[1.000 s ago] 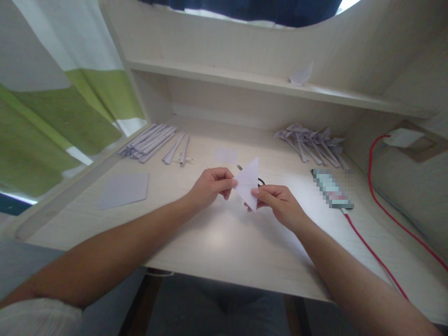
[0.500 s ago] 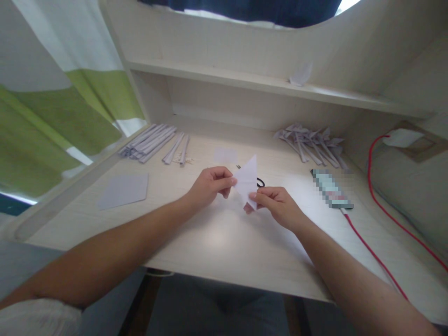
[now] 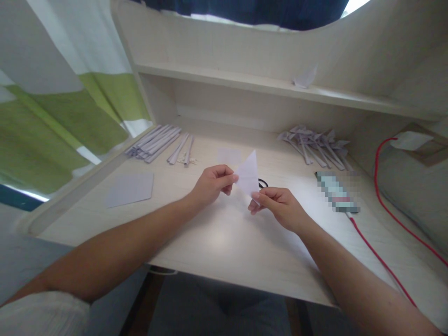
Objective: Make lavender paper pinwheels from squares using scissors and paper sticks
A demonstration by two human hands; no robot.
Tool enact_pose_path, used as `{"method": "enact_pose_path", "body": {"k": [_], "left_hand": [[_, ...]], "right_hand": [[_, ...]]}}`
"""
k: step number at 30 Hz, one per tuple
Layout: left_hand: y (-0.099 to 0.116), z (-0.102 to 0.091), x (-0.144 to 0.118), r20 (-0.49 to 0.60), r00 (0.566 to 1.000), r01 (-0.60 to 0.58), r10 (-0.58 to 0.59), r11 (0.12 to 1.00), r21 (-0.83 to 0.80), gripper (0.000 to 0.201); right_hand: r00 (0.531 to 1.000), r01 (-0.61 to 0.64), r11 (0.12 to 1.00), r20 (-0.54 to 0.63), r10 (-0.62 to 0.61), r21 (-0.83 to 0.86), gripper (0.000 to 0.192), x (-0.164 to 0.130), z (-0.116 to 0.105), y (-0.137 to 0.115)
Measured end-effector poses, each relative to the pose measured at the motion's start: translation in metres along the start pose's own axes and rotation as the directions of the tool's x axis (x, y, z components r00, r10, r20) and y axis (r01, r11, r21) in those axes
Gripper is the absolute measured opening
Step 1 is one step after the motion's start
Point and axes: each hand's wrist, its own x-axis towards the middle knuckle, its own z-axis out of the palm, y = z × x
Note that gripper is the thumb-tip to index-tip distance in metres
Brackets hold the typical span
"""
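Observation:
A white sheet of paper folded into a triangle (image 3: 248, 173) is held up over the desk, its point upward. My left hand (image 3: 214, 184) pinches its left corner between thumb and fingers. Closed on the lower right corner is my right hand (image 3: 276, 203), thumb on the near face. Just behind the paper, a black scissors handle (image 3: 263, 183) shows in part; the rest is hidden. A small square of paper (image 3: 229, 156) lies flat beyond my left hand.
Rolled paper sticks (image 3: 154, 143) lie at the back left, beside a paper stack (image 3: 131, 189). Paper pinwheels (image 3: 317, 142) are piled at the back right. A phone (image 3: 336, 192) with a red cable (image 3: 380, 259) lies right. A folded paper piece (image 3: 305, 78) sits on the shelf (image 3: 224, 77).
The view has shifted slightly, so the desk and its things appear a little further right. Both hands still grip the folded paper, its angle nearly the same.

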Motion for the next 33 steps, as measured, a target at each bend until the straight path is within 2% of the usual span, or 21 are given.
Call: {"method": "enact_pose_path", "body": {"k": [4, 11, 16, 18, 26, 33], "left_hand": [[-0.003, -0.003, 0.003, -0.019, 1.000, -0.002, 0.002, 1.000, -0.014, 0.024], [-0.006, -0.005, 0.006, -0.018, 1.000, -0.009, 0.009, 1.000, 0.011, 0.023], [-0.008, 0.003, 0.002, 0.131, 0.990, 0.033, -0.047, 0.993, 0.113, 0.021], [-0.010, 0.005, 0.000, 0.161, 0.986, 0.019, -0.044, 0.988, 0.153, 0.020], [-0.013, 0.005, -0.001, 0.113, 0.993, -0.001, -0.024, 0.977, 0.214, 0.017], [-0.014, 0.007, -0.003, 0.147, 0.988, 0.016, -0.035, 0.991, 0.132, 0.018]], "right_hand": [[0.999, -0.042, 0.999, -0.003, 0.042, 0.034, 0.037, 0.000, -0.001, 0.002], [0.998, -0.043, 0.997, -0.052, 0.046, 0.061, 0.035, 0.002, 0.001, 0.002], [0.967, -0.027, 0.982, -0.245, 0.072, 0.184, 0.029, 0.005, -0.002, 0.006], [0.958, -0.019, 0.979, -0.278, 0.076, 0.203, 0.027, 0.005, -0.003, 0.006], [0.955, -0.038, 0.988, -0.285, 0.081, 0.151, 0.022, 0.005, -0.004, 0.010], [0.952, -0.025, 0.982, -0.294, 0.081, 0.189, 0.022, 0.008, -0.005, 0.012]]}}
